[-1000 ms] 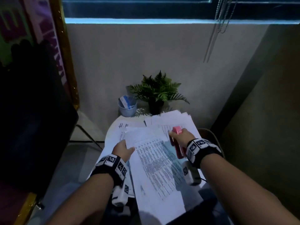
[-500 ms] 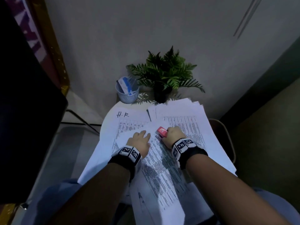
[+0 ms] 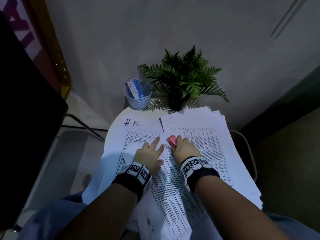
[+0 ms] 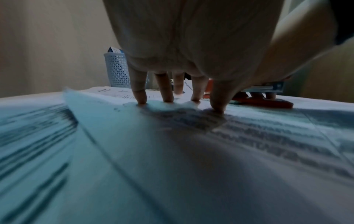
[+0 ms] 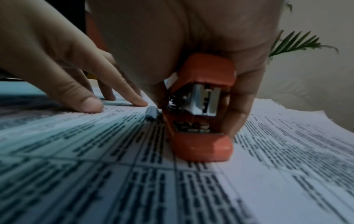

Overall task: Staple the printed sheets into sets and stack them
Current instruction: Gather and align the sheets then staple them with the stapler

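A set of printed sheets lies slanted across the round white table, on top of other paper. My left hand presses it flat with straight, spread fingers near its top edge. Just to the right, my right hand grips a small red stapler that stands on the paper at the set's top corner. In the right wrist view the stapler shows its metal mouth, with the thumb and fingers wrapped round its sides. Whether paper sits inside the mouth is hidden.
A sheet marked "H.R" lies at the left and a thick loose stack at the right, overhanging the table. At the back stand a pale basket with a blue box and a potted fern. A dark chair back is left.
The sheets, held up a second ago, now lie on the table. My left hand went from gripping their edge to pressing flat. The stapler came down at the top corner.
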